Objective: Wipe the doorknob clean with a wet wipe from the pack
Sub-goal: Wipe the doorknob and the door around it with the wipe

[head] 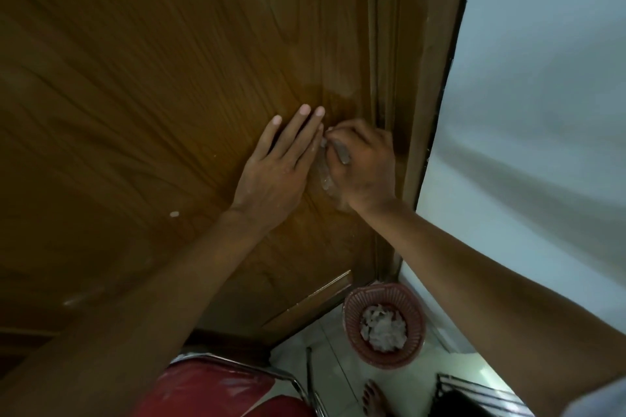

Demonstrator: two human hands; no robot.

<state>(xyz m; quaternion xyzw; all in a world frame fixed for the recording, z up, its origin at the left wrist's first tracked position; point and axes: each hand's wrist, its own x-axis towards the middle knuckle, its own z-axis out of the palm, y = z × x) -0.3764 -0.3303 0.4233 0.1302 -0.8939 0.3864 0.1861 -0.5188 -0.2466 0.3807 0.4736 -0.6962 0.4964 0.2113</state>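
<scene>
Head view: against a brown wood-grain door [152, 95], the left hand [277, 166] lies flat with fingers straight, while the right hand [364, 166] curls around a wet wipe [324, 176] over the hidden doorknob. Below, a red basket [384, 325] of crumpled wipes stands on the tiled floor [325, 345] beside a pale wall [542, 78].

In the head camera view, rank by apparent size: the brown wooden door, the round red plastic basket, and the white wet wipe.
1. Brown wooden door
2. Round red plastic basket
3. White wet wipe, mostly hidden under the right hand
</scene>
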